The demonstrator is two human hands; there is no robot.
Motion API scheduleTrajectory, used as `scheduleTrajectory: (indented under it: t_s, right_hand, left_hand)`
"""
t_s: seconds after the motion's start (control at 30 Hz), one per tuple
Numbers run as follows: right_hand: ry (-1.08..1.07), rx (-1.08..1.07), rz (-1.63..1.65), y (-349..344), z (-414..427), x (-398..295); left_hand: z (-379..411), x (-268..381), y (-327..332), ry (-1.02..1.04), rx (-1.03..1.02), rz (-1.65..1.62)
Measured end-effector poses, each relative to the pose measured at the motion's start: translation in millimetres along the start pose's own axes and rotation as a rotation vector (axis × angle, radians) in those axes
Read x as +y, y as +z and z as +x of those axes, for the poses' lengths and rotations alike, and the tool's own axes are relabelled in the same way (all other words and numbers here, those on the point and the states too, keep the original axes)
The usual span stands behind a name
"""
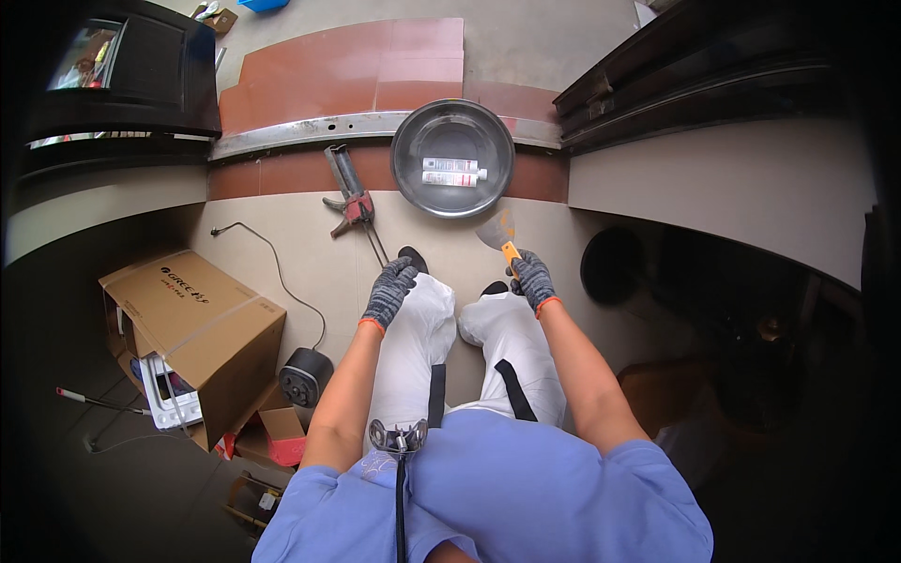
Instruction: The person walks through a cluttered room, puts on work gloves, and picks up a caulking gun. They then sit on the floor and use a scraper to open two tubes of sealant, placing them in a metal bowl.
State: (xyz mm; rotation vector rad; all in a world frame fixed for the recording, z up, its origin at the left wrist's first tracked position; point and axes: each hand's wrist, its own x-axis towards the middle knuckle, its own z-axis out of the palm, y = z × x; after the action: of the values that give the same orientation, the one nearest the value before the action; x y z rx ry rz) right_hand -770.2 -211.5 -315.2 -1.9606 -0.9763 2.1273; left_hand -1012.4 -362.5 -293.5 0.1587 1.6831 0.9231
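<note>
My right hand (533, 276), in a grey knit glove, grips the yellow handle of a putty knife (498, 232). Its wide, stained blade points forward, just short of a round metal basin (452, 200). Inside that basin lies a twin-tube adhesive cartridge (450, 173) bearing writing. My left hand (391, 290), gloved alike, is by my left knee with its fingers curled. A dual-cartridge caulking gun (357, 205) with a red body extends forward from there. Its two thin rods run back to my left fingers; whether they are held or only covered cannot be made out.
A cardboard box (204, 317) stands on the left, beside a black round device (306, 377) with a cord and plug (216, 231). Beyond the basin run a metal threshold strip (303, 137) and reddish-brown panels (352, 70). A dark round object (612, 265) is at right.
</note>
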Motion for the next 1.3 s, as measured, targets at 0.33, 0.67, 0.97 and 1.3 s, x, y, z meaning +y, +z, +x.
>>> scheduleTrajectory:
  t_s: [0.33,0.67,0.97,1.3]
  right_hand:
    - [-0.612,0.434,-0.835,4.6,197.4,24.1]
    - [-0.619,0.402,-0.882,7.4,267.3,-2.6]
    - [-0.571,0.354,-0.900,11.5,279.6,0.1]
    - [-0.399,0.171,-0.741,11.3,301.0,2.2]
  left_hand:
    - [173.0,67.1,-24.7,0.356,0.291,-0.647]
    - [204.7,98.6,-76.9,0.750,0.242,-1.078]
    - [207.7,104.6,-72.1,0.735,0.285,-1.015]
    - [206.9,118.5,-38.6,0.703,0.344,-0.949]
